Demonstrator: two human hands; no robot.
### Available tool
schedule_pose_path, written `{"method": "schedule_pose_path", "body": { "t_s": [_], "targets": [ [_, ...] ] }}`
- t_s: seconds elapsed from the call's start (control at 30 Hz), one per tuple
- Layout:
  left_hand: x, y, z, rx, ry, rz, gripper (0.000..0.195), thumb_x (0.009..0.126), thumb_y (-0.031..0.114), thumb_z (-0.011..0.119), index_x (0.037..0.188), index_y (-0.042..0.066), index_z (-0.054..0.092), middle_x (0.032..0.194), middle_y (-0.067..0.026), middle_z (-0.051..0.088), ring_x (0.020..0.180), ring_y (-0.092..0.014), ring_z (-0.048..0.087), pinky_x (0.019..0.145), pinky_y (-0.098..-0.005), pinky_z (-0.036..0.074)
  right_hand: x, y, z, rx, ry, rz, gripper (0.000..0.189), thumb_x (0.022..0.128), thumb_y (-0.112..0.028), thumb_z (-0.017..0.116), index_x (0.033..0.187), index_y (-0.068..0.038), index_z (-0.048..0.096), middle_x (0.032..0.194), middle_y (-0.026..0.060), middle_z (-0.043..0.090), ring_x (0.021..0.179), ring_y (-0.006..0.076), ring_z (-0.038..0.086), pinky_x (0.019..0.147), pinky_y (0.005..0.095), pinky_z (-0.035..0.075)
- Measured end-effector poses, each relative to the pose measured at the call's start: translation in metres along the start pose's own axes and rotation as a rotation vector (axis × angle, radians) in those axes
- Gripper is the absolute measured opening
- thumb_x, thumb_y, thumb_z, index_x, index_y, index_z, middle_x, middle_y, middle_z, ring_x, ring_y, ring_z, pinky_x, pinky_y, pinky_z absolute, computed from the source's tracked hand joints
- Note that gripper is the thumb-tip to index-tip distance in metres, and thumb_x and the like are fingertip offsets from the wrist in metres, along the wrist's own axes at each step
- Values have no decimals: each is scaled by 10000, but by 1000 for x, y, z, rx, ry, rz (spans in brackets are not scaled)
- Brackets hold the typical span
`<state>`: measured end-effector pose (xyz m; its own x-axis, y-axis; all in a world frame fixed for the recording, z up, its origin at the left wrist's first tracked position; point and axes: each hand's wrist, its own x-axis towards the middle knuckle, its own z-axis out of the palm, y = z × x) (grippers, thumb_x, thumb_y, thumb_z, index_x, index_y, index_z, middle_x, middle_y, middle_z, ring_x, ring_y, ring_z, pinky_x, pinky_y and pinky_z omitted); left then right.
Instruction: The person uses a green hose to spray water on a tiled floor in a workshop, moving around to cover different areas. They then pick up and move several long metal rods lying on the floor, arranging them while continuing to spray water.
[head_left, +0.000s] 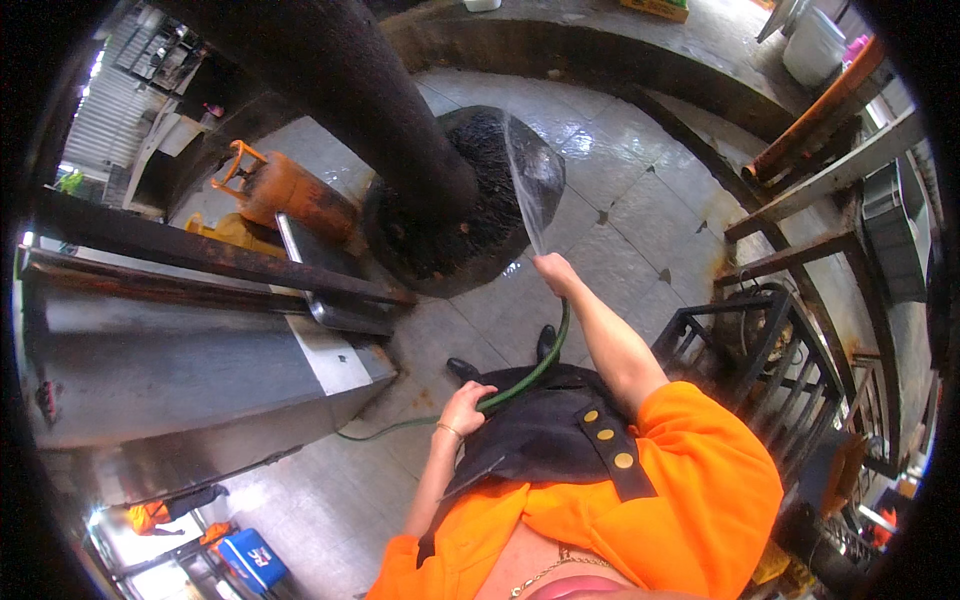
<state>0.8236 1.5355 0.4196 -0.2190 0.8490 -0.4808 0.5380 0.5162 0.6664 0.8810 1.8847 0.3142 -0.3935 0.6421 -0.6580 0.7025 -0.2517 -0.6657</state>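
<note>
My right hand (555, 274) is stretched forward, gripping the end of a green garden hose (559, 341). A fan of water (521, 180) sprays out of it onto a dark, round, wet base (495, 251) around a thick dark column (405, 127). Nearer my body, my left hand (463, 409) is curled on the same hose at waist height. From there the hose trails left and passes behind a stainless-steel cabinet (225, 337). Wet grey floor tiles (622, 225) surround the base.
An orange gas cylinder (300, 191) stands left of the column, with a yellow cylinder (236, 234) beside it. A black metal-barred frame (757, 352) stands to my right. Behind on the left are a blue cooler box (251, 559) and a person in orange (154, 517). A low curved ledge (570, 49) bounds the far side.
</note>
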Motion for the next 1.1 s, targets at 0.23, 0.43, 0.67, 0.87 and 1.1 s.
{"method": "schedule_pose_path", "body": {
  "t_s": [0.23,0.43,0.67,0.87,1.1],
  "targets": [
    [6,13,-2,25,-6,46,575,627,-45,543,1183,72,634,1065,-150,598,1056,-329,579,941,-371,468,-2,-27,-6,-9,-96,-34,393,851,-334,516,668,14,509,582,98,486,472,210,463,421,406,337],
    [22,41,-13,49,-13,162,587,617,-12,543,1197,33,617,1031,-179,597,1031,-365,573,924,-396,465,1,-47,-32,-29,-178,-5,364,836,-323,530,630,-27,481,543,69,410,429,184,391,386,382,267],
    [26,47,-12,77,-42,159,605,604,-36,514,1197,25,618,1067,-185,600,1063,-360,568,959,-390,458,-8,-51,-49,38,-110,28,357,831,-327,534,628,-42,465,534,31,379,410,152,348,377,349,221],
    [27,45,-10,67,-18,170,596,601,-38,515,1184,24,624,1052,-186,597,1046,-366,571,948,-396,462,2,-41,-53,69,-28,4,330,820,-296,515,662,-7,493,559,63,424,457,179,406,423,384,282],
    [25,38,-10,67,-3,172,571,619,-16,538,1181,29,629,1028,-188,592,1034,-361,574,930,-393,470,-4,-48,-53,43,-64,3,324,837,-293,512,622,-59,452,524,37,387,426,169,363,394,367,242]
  ]
}}
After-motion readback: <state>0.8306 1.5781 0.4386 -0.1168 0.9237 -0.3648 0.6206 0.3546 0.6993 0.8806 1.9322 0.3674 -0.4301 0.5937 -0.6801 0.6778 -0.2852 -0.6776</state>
